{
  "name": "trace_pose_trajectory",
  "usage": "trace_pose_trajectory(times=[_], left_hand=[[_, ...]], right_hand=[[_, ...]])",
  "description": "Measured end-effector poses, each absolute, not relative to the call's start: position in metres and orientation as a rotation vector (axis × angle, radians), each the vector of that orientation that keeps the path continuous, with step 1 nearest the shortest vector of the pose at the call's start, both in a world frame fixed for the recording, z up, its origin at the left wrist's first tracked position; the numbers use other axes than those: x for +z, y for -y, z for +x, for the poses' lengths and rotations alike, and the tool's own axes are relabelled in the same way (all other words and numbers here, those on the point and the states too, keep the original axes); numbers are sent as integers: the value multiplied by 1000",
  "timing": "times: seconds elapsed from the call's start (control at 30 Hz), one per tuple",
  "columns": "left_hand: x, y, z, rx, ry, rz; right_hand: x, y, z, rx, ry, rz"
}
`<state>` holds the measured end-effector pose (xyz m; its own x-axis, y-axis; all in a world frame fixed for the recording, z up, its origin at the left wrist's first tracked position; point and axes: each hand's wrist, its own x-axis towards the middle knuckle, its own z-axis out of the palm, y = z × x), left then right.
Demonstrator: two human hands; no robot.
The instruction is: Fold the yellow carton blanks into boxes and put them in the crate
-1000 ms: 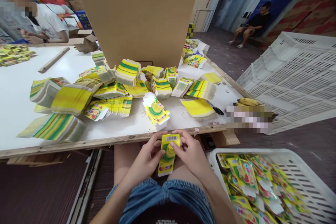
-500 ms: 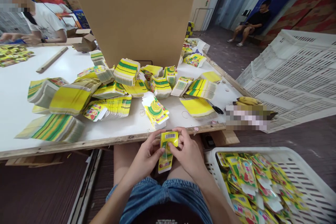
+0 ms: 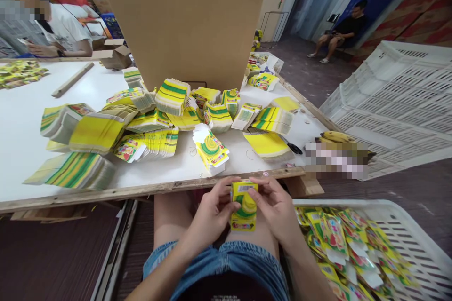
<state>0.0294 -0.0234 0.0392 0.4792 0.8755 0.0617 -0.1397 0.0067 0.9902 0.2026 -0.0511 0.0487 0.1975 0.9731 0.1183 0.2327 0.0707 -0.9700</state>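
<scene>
Between my two hands, above my lap, is a small yellow and green printed carton [image 3: 244, 214] with a barcode near its top. My left hand [image 3: 216, 209] grips its left edge, thumb on the front face. On the other side my right hand [image 3: 273, 202] pinches the upper right corner, the thumb near the barcode. Just past the table edge lies a small pile of flat cartons [image 3: 211, 148] with white flaps. Stacks of yellow and green flat cartons [image 3: 95, 131] spread across the white table [image 3: 21, 136]. Fingers behind the held carton are partly hidden.
A white basket [image 3: 399, 216] of cartons stands at my lower right. Behind the stacks rises a large cardboard box [image 3: 187, 23]. Scissors [image 3: 293, 147] and bananas [image 3: 337, 137] lie to the right, near white crates [image 3: 391, 103]. One person [image 3: 67, 33] works at far left; another sits at the back.
Both hands have moved right with the carton, which now stands more upright and shows more of its green design. The person at far left has raised their hands.
</scene>
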Motion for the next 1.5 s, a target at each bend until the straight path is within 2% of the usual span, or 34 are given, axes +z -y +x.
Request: trace_pose_trajectory(times=[0.07, 0.17, 0.23, 0.33, 0.43, 0.53, 0.9, 1.1, 1.2, 1.3, 1.4, 1.5], left_hand=[[39, 12, 32, 1015, -835, 1631], [34, -20, 27, 1181, -1088, 2050], [27, -40, 22, 1170, -1231, 2184], [16, -52, 16, 1114, -1242, 2272], [10, -43, 12, 1170, -1185, 2241], [8, -31, 9, 1205, -1154, 2214], [10, -35, 1, 1437, -1168, 2268], [8, 6, 4, 1403, -686, 2399], [11, 19, 12, 1448, -714, 2132], [20, 19, 16, 1447, -849, 1503], [27, 13, 16, 1207, -743, 975], [30, 11, 15, 978, -590, 751]], right_hand=[[60, 63, 234, 583, 1348, -1622], [72, 83, 287, -40, 1472, -1989], [72, 93, 308, -168, 1476, -2087], [63, 92, 299, 162, 1415, -2036], [50, 75, 257, 595, 1282, -1852], [41, 52, 215, 854, 1154, -1631], [26, 28, 176, 1067, 1003, -1393], [22, 31, 176, 1146, 718, -1280], [26, 37, 179, 1101, 648, -1286], [31, 45, 179, 1111, 691, -1269], [32, 53, 172, 1219, 733, -1192], [30, 56, 163, 1309, 739, -1134]])
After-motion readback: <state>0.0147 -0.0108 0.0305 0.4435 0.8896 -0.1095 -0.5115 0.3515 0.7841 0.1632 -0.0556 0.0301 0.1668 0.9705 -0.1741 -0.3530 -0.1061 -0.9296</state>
